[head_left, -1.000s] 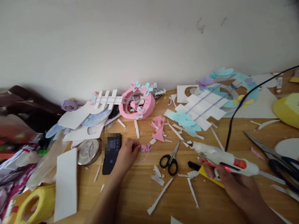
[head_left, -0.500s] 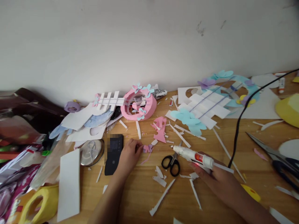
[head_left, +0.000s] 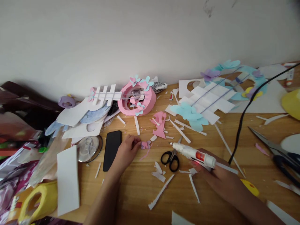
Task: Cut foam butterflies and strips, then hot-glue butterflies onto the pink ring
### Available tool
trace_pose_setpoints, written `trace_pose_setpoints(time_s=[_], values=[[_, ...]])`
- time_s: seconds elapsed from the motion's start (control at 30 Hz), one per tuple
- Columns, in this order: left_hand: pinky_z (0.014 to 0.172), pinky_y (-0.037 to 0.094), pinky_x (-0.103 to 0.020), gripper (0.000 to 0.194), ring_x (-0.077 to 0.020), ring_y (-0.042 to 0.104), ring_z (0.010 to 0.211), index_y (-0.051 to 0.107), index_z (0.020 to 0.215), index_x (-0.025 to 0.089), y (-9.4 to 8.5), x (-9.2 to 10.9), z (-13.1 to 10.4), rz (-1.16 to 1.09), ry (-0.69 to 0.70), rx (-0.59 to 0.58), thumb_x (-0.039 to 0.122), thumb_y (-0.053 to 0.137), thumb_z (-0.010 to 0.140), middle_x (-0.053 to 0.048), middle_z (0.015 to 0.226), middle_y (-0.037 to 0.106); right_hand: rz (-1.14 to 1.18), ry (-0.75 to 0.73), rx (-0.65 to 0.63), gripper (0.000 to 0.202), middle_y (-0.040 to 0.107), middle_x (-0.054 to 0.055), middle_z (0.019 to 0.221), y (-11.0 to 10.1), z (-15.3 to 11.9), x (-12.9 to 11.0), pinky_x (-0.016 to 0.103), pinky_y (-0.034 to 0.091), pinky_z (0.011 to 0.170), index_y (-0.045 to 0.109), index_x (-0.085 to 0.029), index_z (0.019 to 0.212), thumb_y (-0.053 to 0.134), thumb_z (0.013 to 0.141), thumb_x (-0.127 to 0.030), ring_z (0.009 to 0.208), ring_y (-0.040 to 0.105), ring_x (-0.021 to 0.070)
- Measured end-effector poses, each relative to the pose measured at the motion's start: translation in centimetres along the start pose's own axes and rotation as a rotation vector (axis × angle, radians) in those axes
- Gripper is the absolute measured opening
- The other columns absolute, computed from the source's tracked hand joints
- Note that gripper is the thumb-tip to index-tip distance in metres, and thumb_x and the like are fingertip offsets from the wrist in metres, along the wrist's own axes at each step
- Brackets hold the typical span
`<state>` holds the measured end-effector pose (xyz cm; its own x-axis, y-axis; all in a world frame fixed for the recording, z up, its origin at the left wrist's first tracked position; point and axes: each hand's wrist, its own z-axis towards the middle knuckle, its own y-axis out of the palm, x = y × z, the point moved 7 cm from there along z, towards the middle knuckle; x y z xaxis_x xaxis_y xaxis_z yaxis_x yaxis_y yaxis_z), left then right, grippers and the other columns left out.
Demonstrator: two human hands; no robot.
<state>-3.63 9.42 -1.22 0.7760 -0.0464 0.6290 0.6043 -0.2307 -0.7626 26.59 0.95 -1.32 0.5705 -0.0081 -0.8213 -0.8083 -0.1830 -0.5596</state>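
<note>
My right hand (head_left: pixel 212 173) is wrapped round a white glue gun (head_left: pixel 194 154), its nozzle pointing left above small black-handled scissors (head_left: pixel 172 159). A glue stick sticks out of its back end. My left hand (head_left: pixel 127 148) rests on the table with fingers pinched at the left edge of a small pink and purple paper flower (head_left: pixel 145 144). A thin pink strip (head_left: pixel 145 154) trails below the flower. Pink paper scrap (head_left: pixel 160 125) lies just behind it. A black phone (head_left: pixel 112 151) lies beside my left wrist.
Behind stand a pink ring piece (head_left: pixel 150 101) with flowers and a blue and white paper piece (head_left: pixel 211 100) with strings. A black cable (head_left: pixel 241 122) crosses at right, near large scissors (head_left: pixel 273 148). White strips (head_left: pixel 161 192) litter the wooden table (head_left: pixel 131 200).
The view has shifted slightly, so most things sit a little higher in the picture. The phone's screen has gone dark. Both hands keep nearly the same place and hold.
</note>
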Motion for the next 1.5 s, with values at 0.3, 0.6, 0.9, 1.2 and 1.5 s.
trace_pose_setpoints(time_s=[0.3,0.6,0.9,1.2,1.5], values=[[0.072,0.044,-0.029,0.011,-0.0174,0.057,0.077,0.065,0.087,0.020,0.5,-0.4,0.1,0.017,-0.012,-0.008,0.030,0.060,0.088,-0.004,0.090,0.060,-0.020,0.005,0.032,0.026,0.072,0.002,0.082,-0.4,0.1,-0.2,0.027,0.053,0.064,0.067,-0.025,0.095,0.055,0.092,-0.048,0.073,0.067,0.0207],[0.068,0.042,-0.028,0.012,-0.0166,0.056,0.073,0.065,0.083,0.020,0.0,0.0,-0.1,-0.047,-0.029,-0.004,0.031,0.060,0.086,-0.002,0.083,0.063,-0.016,0.005,0.015,0.022,0.069,0.000,0.074,-0.4,0.0,-0.2,0.026,0.051,0.061,0.067,-0.025,0.090,0.057,0.091,-0.045,0.067,0.064,0.0190],[0.067,0.041,-0.026,0.020,-0.0156,0.056,0.073,0.066,0.084,0.019,-2.4,-1.2,-0.3,-0.286,-0.116,0.090,0.039,0.066,0.083,-0.001,0.078,0.064,0.002,0.003,0.005,0.025,0.065,0.000,0.071,-0.2,0.1,-0.2,0.027,0.050,0.061,0.063,-0.025,0.089,0.054,0.093,-0.048,0.066,0.062,0.0187],[0.059,0.044,-0.021,0.036,-0.0080,0.050,0.059,0.063,0.076,0.015,-6.7,-3.3,4.1,-1.027,-0.218,0.265,0.039,0.087,0.063,0.002,0.065,0.057,0.025,-0.006,0.038,0.030,0.074,0.003,0.089,-0.4,0.2,0.1,0.027,0.054,0.066,0.067,-0.025,0.098,0.054,0.093,-0.051,0.078,0.069,0.0218],[0.055,0.043,-0.016,0.040,-0.0051,0.051,0.056,0.066,0.070,0.014,-9.1,-5.1,8.0,-0.973,-0.225,0.332,0.036,0.093,0.051,0.004,0.061,0.058,0.080,-0.037,0.006,0.029,0.074,0.002,0.087,-0.3,0.1,-0.3,0.026,0.052,0.068,0.069,-0.024,0.100,0.052,0.095,-0.048,0.078,0.068,0.0204]])
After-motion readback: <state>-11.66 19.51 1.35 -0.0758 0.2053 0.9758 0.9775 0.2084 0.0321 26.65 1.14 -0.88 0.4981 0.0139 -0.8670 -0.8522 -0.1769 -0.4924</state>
